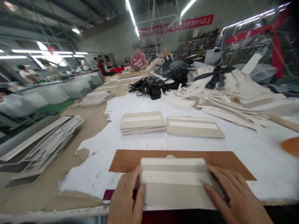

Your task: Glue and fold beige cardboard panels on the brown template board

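Observation:
A beige panel (175, 194) with rounded corners, pale bands across it and a small tab on its far edge lies before me at the table's front. My left hand (127, 197) grips its left edge, the thumb on the near side and the fingers along the far side. Around the right end closes my right hand (235, 194), its thumb on the panel's face. Something dark shows under the right fingers; I cannot make out what. Beneath the panel's far part runs a flat brown strip (126, 161). A dark red piece (108, 194) sticks out beside my left hand.
Two stacks of similar panels, a taller left stack (142, 123) and a lower right stack (196, 127), lie beyond. Grey and white sheets (44, 146) are piled at left. Black pieces (154, 85) and cream offcuts (233, 102) heap up behind. A person (138, 60) is at the far end.

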`<state>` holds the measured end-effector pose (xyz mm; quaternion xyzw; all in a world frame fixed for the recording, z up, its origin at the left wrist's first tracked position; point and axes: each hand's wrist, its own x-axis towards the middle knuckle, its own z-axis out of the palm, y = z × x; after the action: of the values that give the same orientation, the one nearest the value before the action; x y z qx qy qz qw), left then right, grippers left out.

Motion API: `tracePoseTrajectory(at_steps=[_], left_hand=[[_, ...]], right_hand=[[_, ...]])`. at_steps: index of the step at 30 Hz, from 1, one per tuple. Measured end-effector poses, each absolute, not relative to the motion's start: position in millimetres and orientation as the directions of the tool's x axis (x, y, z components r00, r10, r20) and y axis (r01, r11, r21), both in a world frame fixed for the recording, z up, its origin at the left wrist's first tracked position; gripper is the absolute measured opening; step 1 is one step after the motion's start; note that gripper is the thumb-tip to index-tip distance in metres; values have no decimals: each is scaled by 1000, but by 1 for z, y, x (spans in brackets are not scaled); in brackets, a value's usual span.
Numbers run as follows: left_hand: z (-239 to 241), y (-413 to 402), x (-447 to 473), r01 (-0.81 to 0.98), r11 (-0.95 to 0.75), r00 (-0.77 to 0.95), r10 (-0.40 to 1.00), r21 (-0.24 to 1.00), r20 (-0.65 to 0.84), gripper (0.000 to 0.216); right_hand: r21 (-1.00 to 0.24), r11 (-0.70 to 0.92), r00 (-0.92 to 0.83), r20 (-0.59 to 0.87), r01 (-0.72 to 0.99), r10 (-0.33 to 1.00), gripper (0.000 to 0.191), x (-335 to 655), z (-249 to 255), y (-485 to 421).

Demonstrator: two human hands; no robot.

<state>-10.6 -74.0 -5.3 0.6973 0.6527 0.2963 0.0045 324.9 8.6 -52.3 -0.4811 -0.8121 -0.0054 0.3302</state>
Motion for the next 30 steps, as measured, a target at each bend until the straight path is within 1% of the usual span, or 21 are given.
tracePoseTrajectory(at_steps=[2,4,5,6,8,9,11,12,14,16,18,20,23,26,30], left_hand=[[-7,-76,-6,794,28,-223,942,607,249,46],[-10,-78,-1,583,167,-388,917,795,92,51],[-10,-78,2,458,193,-435,900,868,30,54],[-11,-78,5,337,194,-459,888,921,-18,57],[-8,-75,10,143,168,-447,890,975,-88,61],[-4,-71,13,80,157,-424,899,984,-108,62],[9,-56,20,29,115,-378,921,993,-96,60],[18,-44,24,39,83,-354,933,996,-64,57],[37,-13,36,146,0,-302,952,989,45,47],[51,27,51,366,-85,-222,959,927,175,35],[58,72,66,443,-114,-232,944,889,236,27],[55,116,79,513,-121,-241,930,850,278,25],[41,165,91,603,-135,-216,921,786,324,12],[28,186,97,669,-171,-177,909,724,378,16],[20,165,97,730,-290,-69,870,619,489,29]], right_hand=[[-473,441,-241,424,763,873,51,328,-64,13],[-638,329,-180,288,697,941,57,328,-67,15],[-717,273,-158,224,642,962,59,328,-65,14],[-789,218,-143,166,574,976,59,327,-60,12],[-896,130,-143,76,424,987,57,326,-42,9],[-928,97,-145,47,359,988,55,326,-30,9],[-956,40,-124,3,291,992,54,331,-5,17],[-960,18,-98,-9,279,995,55,336,7,25],[-962,3,-22,-3,274,1000,61,349,26,50],[-949,35,64,58,314,996,64,363,36,86],[-905,58,144,130,421,981,57,372,37,125],[-857,43,214,176,514,961,48,377,30,161],[-830,26,263,206,558,942,41,375,12,200],[-802,33,268,238,596,934,39,367,-9,219],[-741,95,235,328,665,915,23,359,-24,222]])
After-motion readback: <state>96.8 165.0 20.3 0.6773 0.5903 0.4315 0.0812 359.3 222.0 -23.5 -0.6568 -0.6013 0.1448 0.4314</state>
